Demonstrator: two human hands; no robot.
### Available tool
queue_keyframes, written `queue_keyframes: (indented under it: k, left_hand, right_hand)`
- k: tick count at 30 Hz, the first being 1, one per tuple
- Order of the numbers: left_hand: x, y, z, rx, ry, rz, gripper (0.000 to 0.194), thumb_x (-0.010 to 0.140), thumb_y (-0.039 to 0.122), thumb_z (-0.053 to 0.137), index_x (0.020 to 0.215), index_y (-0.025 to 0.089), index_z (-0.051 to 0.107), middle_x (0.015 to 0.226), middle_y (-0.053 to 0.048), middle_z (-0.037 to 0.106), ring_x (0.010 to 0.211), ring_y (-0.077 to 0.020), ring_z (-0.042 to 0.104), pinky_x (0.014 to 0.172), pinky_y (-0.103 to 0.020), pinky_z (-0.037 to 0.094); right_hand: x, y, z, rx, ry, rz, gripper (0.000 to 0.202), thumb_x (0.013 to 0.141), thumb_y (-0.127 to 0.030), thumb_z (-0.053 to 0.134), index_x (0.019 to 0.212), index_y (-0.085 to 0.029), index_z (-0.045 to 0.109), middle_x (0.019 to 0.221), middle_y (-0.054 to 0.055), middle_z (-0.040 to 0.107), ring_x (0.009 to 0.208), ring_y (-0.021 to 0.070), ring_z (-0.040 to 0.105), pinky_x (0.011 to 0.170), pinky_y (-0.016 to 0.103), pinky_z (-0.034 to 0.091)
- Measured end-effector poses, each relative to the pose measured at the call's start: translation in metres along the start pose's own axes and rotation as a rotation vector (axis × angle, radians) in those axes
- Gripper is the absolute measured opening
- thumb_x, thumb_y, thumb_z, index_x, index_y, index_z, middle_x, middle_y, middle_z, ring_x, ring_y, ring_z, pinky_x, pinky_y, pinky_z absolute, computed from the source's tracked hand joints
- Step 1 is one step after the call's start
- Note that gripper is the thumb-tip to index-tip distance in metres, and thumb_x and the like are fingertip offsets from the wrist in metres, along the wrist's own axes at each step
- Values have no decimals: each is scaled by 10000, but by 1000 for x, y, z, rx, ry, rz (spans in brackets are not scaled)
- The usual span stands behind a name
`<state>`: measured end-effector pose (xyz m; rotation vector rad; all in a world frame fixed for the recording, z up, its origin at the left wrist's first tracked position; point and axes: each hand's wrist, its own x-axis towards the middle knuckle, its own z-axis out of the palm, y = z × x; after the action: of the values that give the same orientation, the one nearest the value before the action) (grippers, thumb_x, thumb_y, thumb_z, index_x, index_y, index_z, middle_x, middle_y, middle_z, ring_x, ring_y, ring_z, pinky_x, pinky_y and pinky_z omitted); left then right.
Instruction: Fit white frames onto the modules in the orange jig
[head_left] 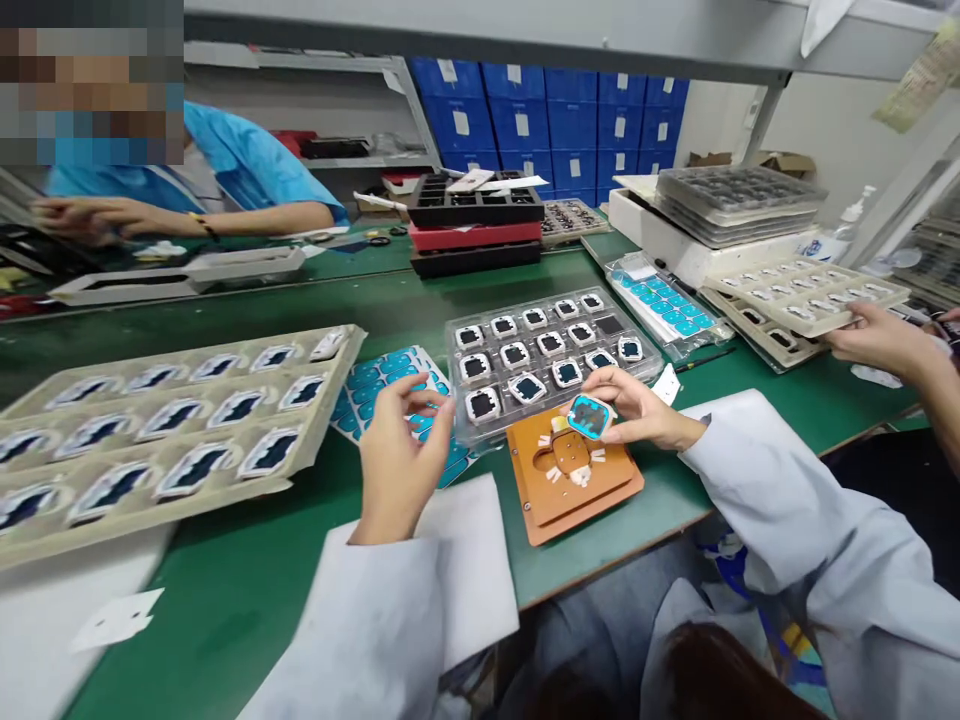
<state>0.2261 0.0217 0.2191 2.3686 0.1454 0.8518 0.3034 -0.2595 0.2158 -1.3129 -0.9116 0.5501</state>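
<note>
My right hand (637,410) grips a small squarish part (589,417) with a bright blue rim and dark middle, tilted toward me. Beneath it an orange fixture (577,500) with a recessed shape and white pieces lies on the green table. My left hand (409,450) is raised over a sheet of blue stickers (360,392), thumb and index finger curled close; whether anything sits between their tips is too small to tell. Behind the fixture, a clear plastic tray (540,360) holds several white-framed dark parts, with one pocket lacking a white frame.
A beige tray (300,465) of similar parts fills the left. Across the table sits a person in blue (255,160). At right another person's hand (885,340) holds a beige tray (817,295). Black and red trays (476,238) stand behind; white foam (480,560) lies in front.
</note>
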Motion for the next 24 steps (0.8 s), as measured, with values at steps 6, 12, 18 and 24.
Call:
queue_keyframes:
  k: [6, 12, 18, 24]
  left_hand:
    - [6, -26, 5, 382, -227, -171, 362, 870, 378, 401, 1019, 142, 631, 1116, -175, 669, 1043, -351, 594, 918, -479, 458]
    - [8, -30, -5, 442, -291, -243, 333, 782, 499, 544, 860, 214, 698, 1136, -166, 640, 1082, -424, 540, 827, -528, 480]
    - [12, -24, -15, 458, -438, -339, 365, 639, 596, 664, 762, 262, 739, 1263, -107, 595, 1194, -442, 443, 882, -547, 455]
    - [8, -43, -11, 403, -401, -234, 377, 508, 590, 747, 690, 261, 723, 1120, -139, 620, 1111, -471, 458, 841, -605, 447]
  right_hand:
    - [17, -11, -27, -378, 237, -98, 483, 718, -383, 760, 1079, -217, 486, 1028, 50, 649, 918, 178, 633, 706, 250, 456]
    - [64, -27, -75, -1307, 353, 129, 468, 781, -259, 621, 1229, -157, 532, 1119, 104, 668, 909, 241, 621, 775, 330, 477]
    - [67, -12, -95, -1459, 342, 240, 433, 898, -158, 406, 1269, -171, 629, 1214, 143, 669, 1193, 374, 484, 939, 504, 407]
    - [57, 2, -95, -1498, 339, 264, 475, 985, -287, 326, 1395, -164, 533, 1478, 115, 479, 1319, 385, 356, 983, 588, 352]
